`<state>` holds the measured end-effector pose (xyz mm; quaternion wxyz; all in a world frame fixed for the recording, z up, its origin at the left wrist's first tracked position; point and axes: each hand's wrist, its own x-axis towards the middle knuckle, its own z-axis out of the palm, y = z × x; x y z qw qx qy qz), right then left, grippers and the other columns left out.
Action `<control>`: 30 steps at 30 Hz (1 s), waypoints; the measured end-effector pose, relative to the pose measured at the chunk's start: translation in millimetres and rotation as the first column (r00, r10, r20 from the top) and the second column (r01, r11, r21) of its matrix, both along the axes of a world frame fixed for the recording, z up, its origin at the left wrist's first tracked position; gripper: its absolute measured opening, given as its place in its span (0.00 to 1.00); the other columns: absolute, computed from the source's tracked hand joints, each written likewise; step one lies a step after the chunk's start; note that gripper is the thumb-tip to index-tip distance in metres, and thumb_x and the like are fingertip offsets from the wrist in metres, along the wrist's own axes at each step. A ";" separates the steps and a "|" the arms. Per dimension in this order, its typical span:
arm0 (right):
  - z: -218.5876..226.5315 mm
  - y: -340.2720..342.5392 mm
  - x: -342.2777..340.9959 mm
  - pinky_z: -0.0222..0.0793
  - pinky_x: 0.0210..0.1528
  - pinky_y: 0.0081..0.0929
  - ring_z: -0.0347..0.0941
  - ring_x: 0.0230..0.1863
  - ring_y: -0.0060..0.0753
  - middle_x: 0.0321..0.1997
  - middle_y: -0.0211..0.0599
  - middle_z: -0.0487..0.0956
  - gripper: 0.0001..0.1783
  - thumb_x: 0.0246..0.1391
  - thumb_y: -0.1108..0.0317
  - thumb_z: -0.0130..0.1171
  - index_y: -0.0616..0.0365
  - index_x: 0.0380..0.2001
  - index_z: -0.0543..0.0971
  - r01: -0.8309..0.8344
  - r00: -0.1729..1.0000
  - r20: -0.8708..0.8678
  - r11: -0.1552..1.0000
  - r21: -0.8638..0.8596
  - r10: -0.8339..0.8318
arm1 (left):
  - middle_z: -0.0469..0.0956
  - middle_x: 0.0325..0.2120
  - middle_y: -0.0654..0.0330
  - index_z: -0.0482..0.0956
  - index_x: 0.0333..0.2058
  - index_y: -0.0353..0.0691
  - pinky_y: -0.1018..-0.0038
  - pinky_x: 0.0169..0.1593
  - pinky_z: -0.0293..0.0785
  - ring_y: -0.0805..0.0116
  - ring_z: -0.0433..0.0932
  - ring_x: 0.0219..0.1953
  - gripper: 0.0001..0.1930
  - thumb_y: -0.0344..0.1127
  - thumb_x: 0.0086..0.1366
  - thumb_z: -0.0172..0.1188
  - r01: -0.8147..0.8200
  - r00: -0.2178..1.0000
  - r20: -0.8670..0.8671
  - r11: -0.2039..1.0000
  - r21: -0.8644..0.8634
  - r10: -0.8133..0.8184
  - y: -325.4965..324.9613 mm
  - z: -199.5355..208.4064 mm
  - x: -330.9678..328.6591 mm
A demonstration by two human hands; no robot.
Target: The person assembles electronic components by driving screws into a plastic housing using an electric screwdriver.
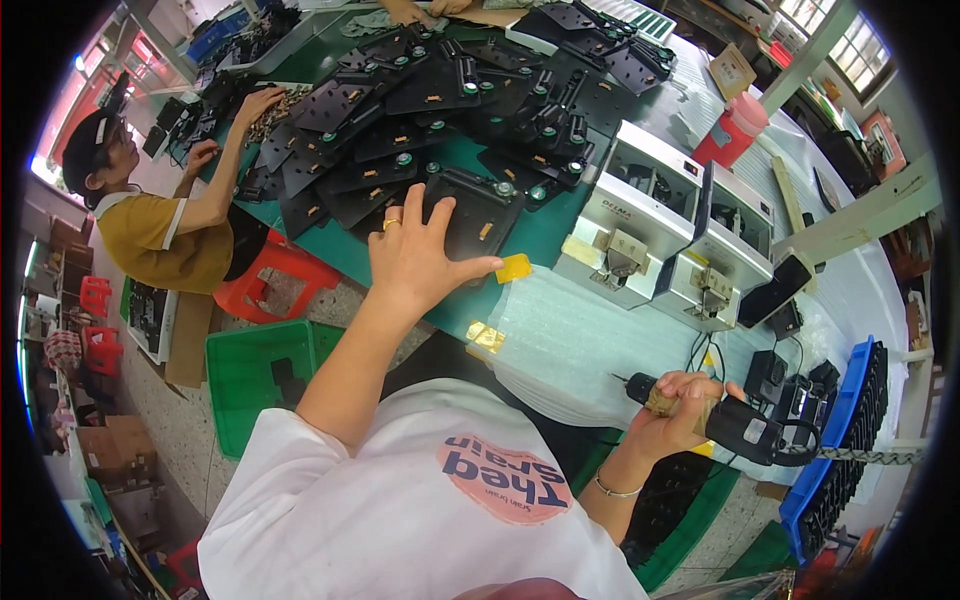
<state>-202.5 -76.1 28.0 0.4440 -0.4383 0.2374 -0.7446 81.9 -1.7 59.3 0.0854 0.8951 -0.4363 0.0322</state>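
Pointing left, the held screwdriver [742, 428] runs crosswise

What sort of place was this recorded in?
Most likely a small assembly workshop: black plates lie heaped on a green workbench, two apparent screw feeders stand beside them, and the person's right hand grips a corded electric screwdriver.

Left of the left fingers [441, 215], a red plastic stool [290, 262] stands on the speckled floor [195, 440]. Far beyond them to the right, daylight fills a barred window [858, 58] beside a pale post [812, 52]; beneath them spreads the green-topped table [555, 238].
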 end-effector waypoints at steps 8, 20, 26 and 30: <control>-7.4 -2.0 -11.2 0.68 0.24 0.23 0.64 0.21 0.24 0.24 0.31 0.68 0.24 0.52 0.77 0.58 0.60 0.51 0.61 0.061 0.998 -0.004 0.998 0.032 -0.061 | 0.72 0.54 0.52 0.73 0.54 0.43 0.58 0.55 0.64 0.52 0.68 0.57 0.37 0.59 0.49 0.68 0.200 0.979 0.126 0.890 -0.409 -0.162 17.6 40.9 58.6; 3.1 3.4 -6.5 0.66 0.25 0.22 0.63 0.21 0.22 0.21 0.30 0.65 0.23 0.56 0.76 0.55 0.58 0.53 0.61 0.051 0.995 -0.092 0.996 0.067 -0.045 | 0.63 0.63 0.48 0.53 0.67 0.47 0.56 0.66 0.53 0.50 0.61 0.66 0.60 0.75 0.41 0.64 -0.156 0.954 -0.267 0.987 -0.049 0.137 -16.0 54.7 267.7; 15.7 1.4 -2.0 0.64 0.30 0.24 0.61 0.24 0.22 0.22 0.28 0.62 0.21 0.59 0.68 0.51 0.57 0.53 0.59 0.065 0.995 -0.078 0.988 0.141 -0.055 | 0.66 0.59 0.40 0.48 0.68 0.50 0.61 0.62 0.64 0.45 0.67 0.61 0.58 0.69 0.44 0.67 -0.036 0.973 -0.231 0.988 -0.149 0.000 -20.8 33.7 285.4; 42.4 -21.7 25.6 0.64 0.28 0.24 0.61 0.23 0.21 0.22 0.25 0.61 0.24 0.56 0.71 0.54 0.50 0.54 0.60 -0.090 0.995 0.050 0.996 0.002 0.090 | 0.76 0.51 0.47 0.45 0.69 0.55 0.62 0.56 0.68 0.52 0.76 0.53 0.53 0.64 0.51 0.65 -0.071 0.997 -0.042 0.985 -0.159 0.065 -14.6 32.0 281.3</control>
